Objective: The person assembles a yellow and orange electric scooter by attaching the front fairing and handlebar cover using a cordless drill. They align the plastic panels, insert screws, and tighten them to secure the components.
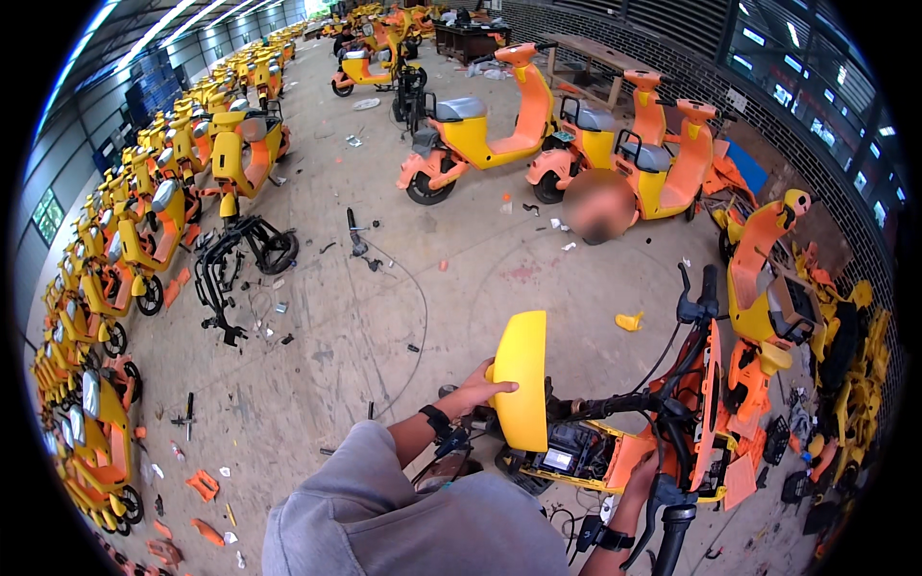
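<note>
My left hand (477, 390) grips a curved yellow body panel (523, 370) by its left edge, thumb on the outer face. The panel stands upright above a partly stripped scooter. Below it, the scooter's open body (567, 451) shows black parts and wiring. My right hand (642, 473) is low beside the orange footboard (626, 456), close to the steering column; its fingers are largely hidden, so I cannot tell if they hold anything. The black handlebar (677, 518) with its brake levers crosses in front of me. An orange front panel (709, 413) stands along the column.
Long rows of yellow-orange scooters (144, 230) line the left side. Several more scooters (490, 125) stand ahead. A bare black frame (226, 278), a cable (423, 317) and scraps lie on the floor. Loose body panels (860, 355) are heaped along the right wall.
</note>
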Demonstrator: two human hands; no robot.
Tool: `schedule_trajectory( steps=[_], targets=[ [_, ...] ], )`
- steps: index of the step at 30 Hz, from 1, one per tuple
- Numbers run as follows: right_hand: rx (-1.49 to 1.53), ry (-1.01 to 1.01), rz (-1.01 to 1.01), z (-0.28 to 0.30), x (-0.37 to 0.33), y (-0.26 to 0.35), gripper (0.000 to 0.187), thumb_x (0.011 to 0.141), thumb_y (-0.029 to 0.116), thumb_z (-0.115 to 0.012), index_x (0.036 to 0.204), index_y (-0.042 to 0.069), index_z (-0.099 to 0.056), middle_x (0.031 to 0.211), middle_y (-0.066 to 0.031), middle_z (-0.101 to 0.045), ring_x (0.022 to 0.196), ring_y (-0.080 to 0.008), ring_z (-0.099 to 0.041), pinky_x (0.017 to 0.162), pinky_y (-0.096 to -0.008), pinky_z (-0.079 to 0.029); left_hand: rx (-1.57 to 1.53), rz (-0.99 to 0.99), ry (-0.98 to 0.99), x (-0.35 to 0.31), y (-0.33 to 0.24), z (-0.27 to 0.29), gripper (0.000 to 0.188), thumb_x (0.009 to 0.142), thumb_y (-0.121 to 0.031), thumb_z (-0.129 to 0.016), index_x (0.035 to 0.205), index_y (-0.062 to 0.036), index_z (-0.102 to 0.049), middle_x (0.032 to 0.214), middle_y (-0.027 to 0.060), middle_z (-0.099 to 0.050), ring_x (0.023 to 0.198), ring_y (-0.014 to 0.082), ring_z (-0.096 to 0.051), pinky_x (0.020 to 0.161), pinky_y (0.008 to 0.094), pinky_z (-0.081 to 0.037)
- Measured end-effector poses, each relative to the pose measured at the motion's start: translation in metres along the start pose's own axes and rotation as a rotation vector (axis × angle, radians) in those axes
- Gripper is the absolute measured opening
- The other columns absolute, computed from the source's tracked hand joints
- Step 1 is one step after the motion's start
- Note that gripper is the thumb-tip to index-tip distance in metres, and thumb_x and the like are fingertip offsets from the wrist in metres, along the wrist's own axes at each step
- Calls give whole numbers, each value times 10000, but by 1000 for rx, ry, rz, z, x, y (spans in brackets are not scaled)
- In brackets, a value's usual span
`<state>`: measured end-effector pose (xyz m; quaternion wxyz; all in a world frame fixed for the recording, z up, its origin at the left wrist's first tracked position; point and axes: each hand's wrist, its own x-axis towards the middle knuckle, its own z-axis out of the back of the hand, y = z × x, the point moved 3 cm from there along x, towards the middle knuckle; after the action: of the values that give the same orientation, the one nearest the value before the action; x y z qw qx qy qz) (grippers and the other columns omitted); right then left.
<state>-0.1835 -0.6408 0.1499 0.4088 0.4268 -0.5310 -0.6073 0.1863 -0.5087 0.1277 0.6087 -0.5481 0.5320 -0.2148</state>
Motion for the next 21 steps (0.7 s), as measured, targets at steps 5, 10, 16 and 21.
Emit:
schedule_trajectory(
  steps=[5, 10, 16, 21],
  targets=[
    [132, 34, -3, 6, 56, -82, 305, 957, 416, -512, 795, 157, -524, 622, 79, -348, 491, -29, -306, 443, -213, -214, -344, 90, 128, -14, -24, 16, 731, 867, -364, -664, 1435, -115, -277, 1329, 118, -495, 1210, 275, -509, 930, 516, -454],
    [454, 233, -77, 23, 110, -162, 309, 962, 420, -497, 788, 164, -506, 618, 76, -322, 484, -34, -279, 443, -222, -198, -530, 115, 311, -28, -49, -6, 625, 914, -368, -601, 1409, -90, -340, 1344, 98, -511, 1223, 242, -510, 986, 459, -431],
    [160, 177, 75, 24, 111, -161, 251, 984, 354, -459, 966, 105, -442, 868, 12, -352, 742, -94, -316, 650, -239, -220, -522, 48, 398, -38, -70, -36, 575, 918, -329, -608, 1372, -34, -412, 1325, 108, -546, 1208, 230, -538, 1043, 395, -410],
    [-5, 67, 156, 11, 62, -95, 289, 968, 352, -498, 798, 130, -427, 703, 34, -332, 587, -80, -297, 537, -245, -207, -539, 84, 434, -41, -65, -36, 585, 912, -327, -618, 1367, -18, -420, 1336, 113, -538, 1221, 231, -528, 1043, 388, -410]
  ],
)
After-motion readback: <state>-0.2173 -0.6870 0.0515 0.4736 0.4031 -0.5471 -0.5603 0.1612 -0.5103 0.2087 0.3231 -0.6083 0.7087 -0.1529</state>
